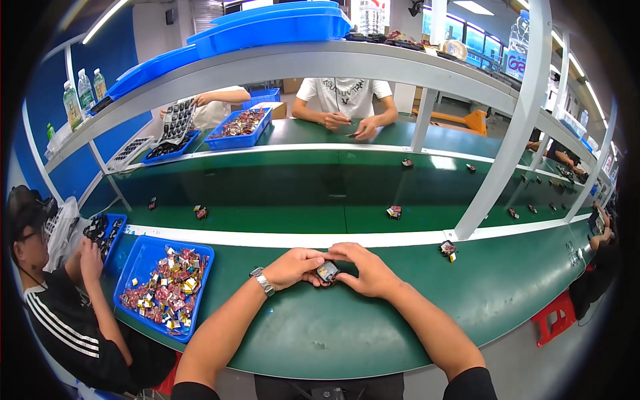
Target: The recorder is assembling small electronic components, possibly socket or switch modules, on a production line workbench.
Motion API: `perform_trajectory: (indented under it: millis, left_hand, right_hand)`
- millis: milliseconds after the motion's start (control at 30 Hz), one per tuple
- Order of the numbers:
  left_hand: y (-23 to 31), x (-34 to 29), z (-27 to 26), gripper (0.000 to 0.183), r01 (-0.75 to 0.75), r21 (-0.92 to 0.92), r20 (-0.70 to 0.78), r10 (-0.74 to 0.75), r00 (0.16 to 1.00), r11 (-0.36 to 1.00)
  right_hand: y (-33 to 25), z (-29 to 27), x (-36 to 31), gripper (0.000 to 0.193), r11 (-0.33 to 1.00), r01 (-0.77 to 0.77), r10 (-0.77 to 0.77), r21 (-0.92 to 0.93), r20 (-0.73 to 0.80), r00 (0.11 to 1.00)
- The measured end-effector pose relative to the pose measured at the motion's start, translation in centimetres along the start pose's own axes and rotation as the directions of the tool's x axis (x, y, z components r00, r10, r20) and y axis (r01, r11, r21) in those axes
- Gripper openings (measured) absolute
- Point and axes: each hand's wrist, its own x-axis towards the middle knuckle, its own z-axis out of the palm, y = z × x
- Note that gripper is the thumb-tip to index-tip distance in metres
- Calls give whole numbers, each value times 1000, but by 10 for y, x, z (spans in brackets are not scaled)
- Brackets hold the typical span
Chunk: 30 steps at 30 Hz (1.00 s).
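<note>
The green bench (320, 327) spread around the part (327, 271), the centre for every hour given here. A person in black (73, 320) was at nine o'clock, a person in white (333, 97) was across at twelve beneath a pale shelf (400, 61), and a red stool (557, 319) stood just past three.

The near edge curved from eight o'clock through six toward three, green surface lying between it and the forearms. A white rail (287, 238) crossed at twelve, just beyond the fingers; a post (493, 157) rose from it past two, a component (448, 249) near its foot.

The near tray (143, 259), blue, was at nine, strewn with red, white and yellow components. A far tray (241, 141) at eleven held a similar heap.

Over the bench, the left hand (298, 268) pinched the grey, black-edged part at its left. The right hand (365, 269) arched beside it, thumb at the part's right edge; whether its fingers gripped could not be told.
</note>
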Motion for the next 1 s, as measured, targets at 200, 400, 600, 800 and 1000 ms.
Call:
perform_trajectory:
  millis: [200, 400, 600, 800, 1000]
  left_hand:
    - [-6, 4, 14, 35, -114, -58, -102, 108, 989, 992]
    - [-9, 5, 22, 32, -159, -13, -164, 154, 974, 987]
    - [-12, 11, 32, 27, -199, 4, -174, 197, 965, 980]
    - [-14, 8, 22, 33, -235, -148, -95, 222, 970, 961]
    - [-13, 8, 24, 36, -243, -80, -77, 237, 968, 967]
  right_hand:
    - [9, -2, -2, 29, 988, 129, -132, -81, -35, 991]
    - [10, -3, -2, 21, 985, 88, -92, -148, -26, 995]
    - [10, 2, -2, 12, 982, 102, -113, -161, -60, 992]
    - [6, 5, -1, 9, 997, 17, -25, -70, -113, 993]
    - [7, 6, -2, 9, 1000, -29, 30, 8, -150, 988]
